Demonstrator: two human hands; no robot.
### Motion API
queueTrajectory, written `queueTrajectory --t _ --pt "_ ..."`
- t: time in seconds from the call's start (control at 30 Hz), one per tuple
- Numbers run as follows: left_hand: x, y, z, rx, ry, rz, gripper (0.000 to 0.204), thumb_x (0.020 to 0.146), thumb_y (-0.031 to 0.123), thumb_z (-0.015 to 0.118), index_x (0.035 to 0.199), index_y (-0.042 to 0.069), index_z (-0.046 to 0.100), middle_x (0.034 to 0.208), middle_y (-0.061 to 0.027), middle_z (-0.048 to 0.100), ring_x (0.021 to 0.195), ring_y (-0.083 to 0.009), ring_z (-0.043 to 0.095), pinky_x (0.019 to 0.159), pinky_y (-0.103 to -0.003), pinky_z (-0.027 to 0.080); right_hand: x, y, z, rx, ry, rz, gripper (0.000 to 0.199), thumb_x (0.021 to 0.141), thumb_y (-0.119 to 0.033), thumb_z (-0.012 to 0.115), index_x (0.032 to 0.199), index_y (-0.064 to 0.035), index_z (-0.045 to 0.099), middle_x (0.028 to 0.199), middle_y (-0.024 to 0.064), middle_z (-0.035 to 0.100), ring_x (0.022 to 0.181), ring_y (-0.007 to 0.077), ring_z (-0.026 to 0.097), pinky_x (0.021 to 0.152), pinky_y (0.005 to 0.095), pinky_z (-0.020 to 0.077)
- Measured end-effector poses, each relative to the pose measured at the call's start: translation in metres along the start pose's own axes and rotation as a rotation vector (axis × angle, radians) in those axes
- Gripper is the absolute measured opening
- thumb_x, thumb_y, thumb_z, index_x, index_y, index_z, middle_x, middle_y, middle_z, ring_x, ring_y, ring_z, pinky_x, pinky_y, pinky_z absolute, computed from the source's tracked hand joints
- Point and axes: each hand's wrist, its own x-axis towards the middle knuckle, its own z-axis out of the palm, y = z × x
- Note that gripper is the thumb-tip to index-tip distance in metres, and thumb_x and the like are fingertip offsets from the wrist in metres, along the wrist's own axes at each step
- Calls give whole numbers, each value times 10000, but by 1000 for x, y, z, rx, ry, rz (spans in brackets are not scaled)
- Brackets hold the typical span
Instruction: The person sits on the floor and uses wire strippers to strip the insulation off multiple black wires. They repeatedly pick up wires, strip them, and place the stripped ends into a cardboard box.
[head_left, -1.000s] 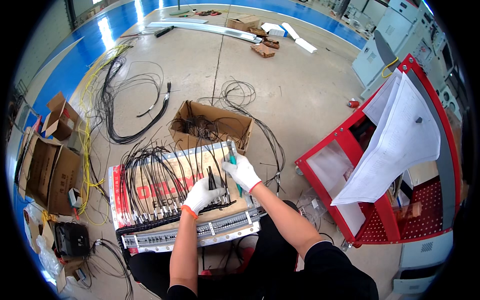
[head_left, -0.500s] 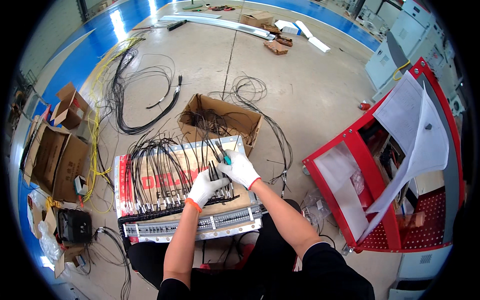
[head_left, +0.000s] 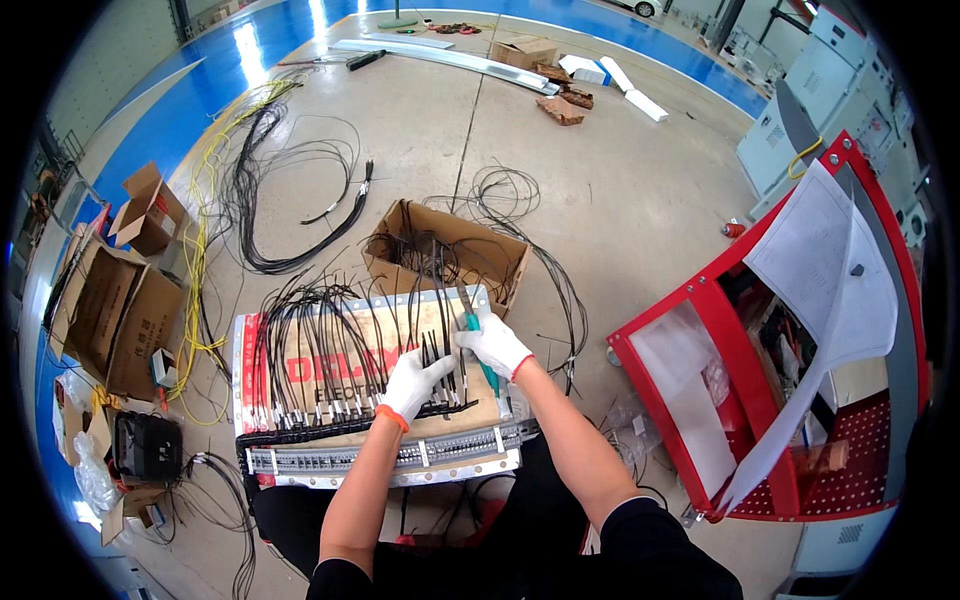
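Note:
My right hand, in a white glove with an orange cuff, is closed around green-handled pliers. Their metal jaws point away from me, toward the cardboard box. Beside it, my left hand, gloved too, is closed on a few black wires whose ends stick up past the fingers. A row of black wires with white sleeves fans out from a black wire bundle across a cardboard-covered board on my lap. A grey terminal strip runs along its near edge.
An open cardboard box of wire scraps stands just beyond the board. At right is a red metal rack with paper sheets. More boxes and a yellow cable lie left, with coiled black cables on the floor ahead.
My right hand has shifted slightly right and the pliers have turned, so more of their green handles shows below the hand. My left hand stays by the wires. The view has shifted a little.

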Motion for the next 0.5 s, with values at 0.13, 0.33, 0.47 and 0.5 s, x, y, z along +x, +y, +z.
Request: queueTrajectory --t 0.13,0.33,0.47,0.5 --pt "7 -4 2 -132 -9 147 219 908 153 705 1071 7 700 902 -34 725 739 -92 649 634 -257 526 10 18 7 120 124 62 261 890 -179 617 1068 10 597 795 78 664 693 164 643 670 323 537" --pt "22 1 0 -396 -73 95 240 949 140 658 1142 -2 669 1014 -49 721 887 -114 653 811 -262 515 5 9 10 116 104 78 254 860 -149 639 1067 -5 603 844 109 680 701 175 678 621 326 557" --pt "25 6 4 -430 -59 91 199 960 149 653 1099 7 668 959 -16 692 825 -97 610 757 -234 485 11 19 5 126 100 96 286 851 -166 657 1063 8 575 857 121 676 683 200 673 624 348 550" --pt "28 6 4 -365 -57 121 181 960 137 645 1085 9 669 931 -8 680 783 -91 589 728 -232 477 14 24 5 84 132 34 295 847 -180 659 1057 9 577 858 134 675 710 224 677 653 362 548"
